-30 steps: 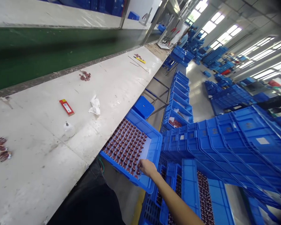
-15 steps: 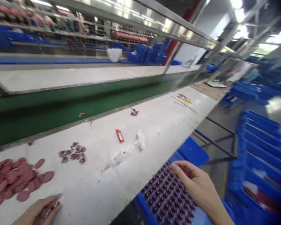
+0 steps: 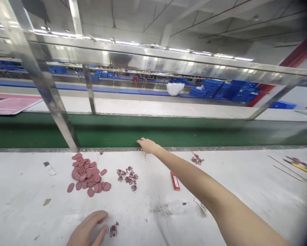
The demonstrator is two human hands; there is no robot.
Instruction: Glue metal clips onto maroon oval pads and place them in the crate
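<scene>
**Blue plastic crates stacked beyond the green conveyor belt**

Also beyond the belt sits a bulging white bag; contents of both are too distant to tell. On the belt's near side, the white tabletop bears a small dark-red cluster just beside the left hand, thumb and fingers apart. The right hand is over the belt's near edge, its grip unclear.

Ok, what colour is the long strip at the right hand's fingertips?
The long strip is green; it shows best in the head view.
</scene>
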